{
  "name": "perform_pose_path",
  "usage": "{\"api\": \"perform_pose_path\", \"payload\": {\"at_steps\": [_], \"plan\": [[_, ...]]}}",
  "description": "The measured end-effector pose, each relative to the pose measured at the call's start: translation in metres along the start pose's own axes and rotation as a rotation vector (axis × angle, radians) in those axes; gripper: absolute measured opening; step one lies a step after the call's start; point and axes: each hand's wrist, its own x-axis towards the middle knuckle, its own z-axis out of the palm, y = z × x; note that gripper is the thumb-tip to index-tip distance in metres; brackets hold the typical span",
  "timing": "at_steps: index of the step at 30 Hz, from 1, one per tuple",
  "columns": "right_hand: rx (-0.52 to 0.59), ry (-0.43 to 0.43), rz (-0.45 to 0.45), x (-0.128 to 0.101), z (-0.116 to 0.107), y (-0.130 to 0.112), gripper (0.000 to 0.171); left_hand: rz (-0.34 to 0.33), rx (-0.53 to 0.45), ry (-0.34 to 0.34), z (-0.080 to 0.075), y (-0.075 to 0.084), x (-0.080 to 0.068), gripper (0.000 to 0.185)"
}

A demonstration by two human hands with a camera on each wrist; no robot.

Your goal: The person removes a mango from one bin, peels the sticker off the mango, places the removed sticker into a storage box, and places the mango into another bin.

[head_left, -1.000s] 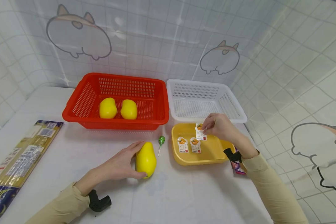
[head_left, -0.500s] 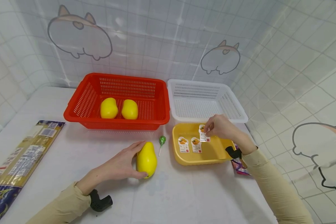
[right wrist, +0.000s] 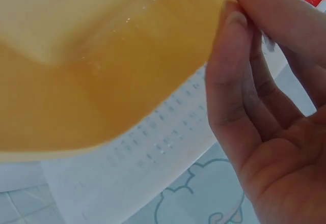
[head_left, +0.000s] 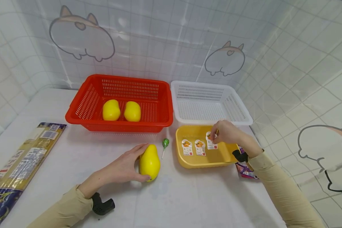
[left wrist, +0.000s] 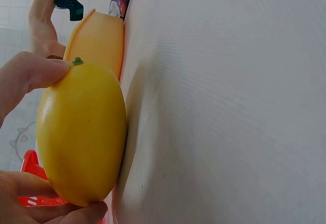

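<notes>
My left hand [head_left: 122,167] grips a yellow mango [head_left: 150,163] lying on the table, thumb at one end. In the left wrist view the fingers curl round the other end, opposite the mango's green stem [left wrist: 77,61]. Over the yellow tray [head_left: 216,156] my right hand [head_left: 229,133] pinches a white label [head_left: 211,144] printed with mangoes; the fingertips cover part of it. Two similar labels, one at left [head_left: 187,148] and another beside it [head_left: 200,148], lie in the tray. In the right wrist view, thumb and forefinger meet, and little of the label shows.
Behind stands a red basket [head_left: 119,122] holding two yellow mangoes [head_left: 111,110], beside a white basket [head_left: 199,110]. A green lollipop [head_left: 165,143] lies between mango and tray. A long noodle-like packet [head_left: 25,164] lies at left, a purple wrapper [head_left: 246,169] right of the tray.
My right hand has moved right and a little nearer to me over the tray, carrying the pinched label. The left hand and its mango stay in place.
</notes>
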Motion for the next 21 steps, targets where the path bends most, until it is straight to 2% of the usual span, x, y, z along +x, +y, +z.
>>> {"api": "perform_pose_path", "payload": {"at_steps": [5,10,21], "plan": [[-0.002,-0.083,0.001,-0.001,0.004,0.006,0.014,0.003,-0.004,-0.002,0.000,0.000,0.001,0.114],[-0.019,-0.128,0.009,0.001,0.006,0.010,0.015,0.009,-0.004,-0.002,0.000,0.000,0.000,0.113],[-0.139,-0.237,0.002,0.014,0.012,0.014,0.019,0.015,-0.008,-0.002,-0.001,0.001,0.000,0.113]]}}
